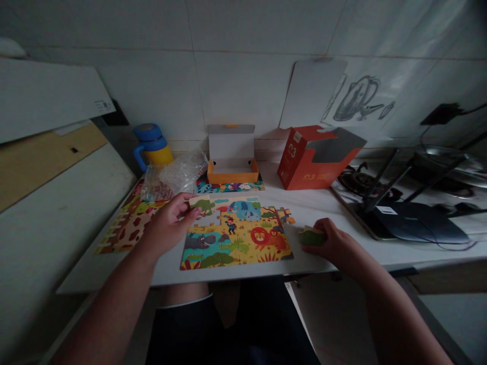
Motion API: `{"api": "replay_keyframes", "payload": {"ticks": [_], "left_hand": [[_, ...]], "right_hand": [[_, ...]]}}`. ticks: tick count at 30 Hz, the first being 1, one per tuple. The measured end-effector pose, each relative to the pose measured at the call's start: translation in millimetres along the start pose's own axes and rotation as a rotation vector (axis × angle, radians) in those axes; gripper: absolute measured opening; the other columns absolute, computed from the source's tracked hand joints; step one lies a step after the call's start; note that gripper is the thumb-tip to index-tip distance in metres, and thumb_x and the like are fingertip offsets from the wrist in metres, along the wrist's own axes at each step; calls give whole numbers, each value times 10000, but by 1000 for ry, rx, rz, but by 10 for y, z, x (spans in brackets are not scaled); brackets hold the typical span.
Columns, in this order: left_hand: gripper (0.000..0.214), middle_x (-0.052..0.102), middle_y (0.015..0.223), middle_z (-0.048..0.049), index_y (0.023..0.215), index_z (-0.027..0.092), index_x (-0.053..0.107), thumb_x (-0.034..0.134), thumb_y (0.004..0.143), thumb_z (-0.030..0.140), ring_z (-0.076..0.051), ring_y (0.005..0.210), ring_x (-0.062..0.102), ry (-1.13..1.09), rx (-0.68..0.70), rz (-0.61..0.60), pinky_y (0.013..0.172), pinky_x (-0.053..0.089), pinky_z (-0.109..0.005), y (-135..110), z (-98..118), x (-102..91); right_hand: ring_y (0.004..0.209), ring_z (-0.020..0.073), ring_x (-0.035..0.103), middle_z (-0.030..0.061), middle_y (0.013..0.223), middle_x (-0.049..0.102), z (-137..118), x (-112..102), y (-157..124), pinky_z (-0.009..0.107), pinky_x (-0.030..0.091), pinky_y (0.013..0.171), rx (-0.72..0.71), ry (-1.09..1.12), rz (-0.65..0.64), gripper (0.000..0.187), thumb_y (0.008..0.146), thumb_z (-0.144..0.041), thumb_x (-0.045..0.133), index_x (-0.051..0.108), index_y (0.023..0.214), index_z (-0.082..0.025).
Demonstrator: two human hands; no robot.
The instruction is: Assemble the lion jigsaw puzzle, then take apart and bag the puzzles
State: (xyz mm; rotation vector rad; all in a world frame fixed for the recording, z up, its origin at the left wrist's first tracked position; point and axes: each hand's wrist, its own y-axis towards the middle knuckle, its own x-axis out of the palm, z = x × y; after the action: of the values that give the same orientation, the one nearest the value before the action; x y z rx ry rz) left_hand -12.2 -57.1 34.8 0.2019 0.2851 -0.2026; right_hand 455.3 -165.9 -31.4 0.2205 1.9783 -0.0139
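Item 1. Puzzle, animal picture, partly assembled, lying flat on the white table. Long axis runs left to right before the person; the upper right edge is stepped, not straight. Both hands flank it, left at the far left corner, right off the right side.

Item 2. Tree piece, at the puzzle's far left corner. From my remote seat I find the left hand pinched on it, thumb over, fingers at the far edge. Whether it is seated in its neighbours or raised above them, I cannot tell.

Item 3. Green piece, clamped between thumb and fingers of the right hand. It points leftward out of the grip, long side roughly level with the table edge, apart from the puzzle. I judge this gap to be the relation that counts: from the right fingertips the puzzle lies directly left, and the right hand is much the nearer to its uneven edge.

Item 4. Surroundings, far side, left to right: jug, blue and yellow; plastic bag, clear, crumpled; box, lid raised; carton, orange, cut open in front.
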Motion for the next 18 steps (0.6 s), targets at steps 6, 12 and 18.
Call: {"api": "replay_keyframes", "payload": {"ticks": [6, 12, 18], "left_hand": [[459, 767, 821, -28, 1118, 230, 623, 705, 896, 624, -224, 740, 712, 179, 0, -98, 625, 498, -283, 589, -352, -241], [351, 747, 880, -19, 1152, 223, 628, 647, 944, 506, -200, 775, 688, 335, 74, 86, 693, 504, -286, 617, -673, -212], [464, 731, 985, -45, 1220, 201, 596, 713, 901, 517, -204, 840, 730, 147, 57, 75, 782, 581, -329, 579, -794, -241]], "right_hand": [[701, 245, 715, 37, 845, 779, -302, -176, 70, 337, 483, 649, -83, 135, -43, 249, 902, -450, 682, 565, 1043, -281], [662, 192, 663, 30, 835, 776, -766, -317, 369, 297, 454, 622, -217, 147, -9, 252, 954, -495, 679, 594, 1019, -266], [645, 172, 614, 37, 810, 742, -1290, -172, 984, 278, 398, 587, -323, 166, 46, 290, 958, -510, 669, 678, 1024, -228]]}}
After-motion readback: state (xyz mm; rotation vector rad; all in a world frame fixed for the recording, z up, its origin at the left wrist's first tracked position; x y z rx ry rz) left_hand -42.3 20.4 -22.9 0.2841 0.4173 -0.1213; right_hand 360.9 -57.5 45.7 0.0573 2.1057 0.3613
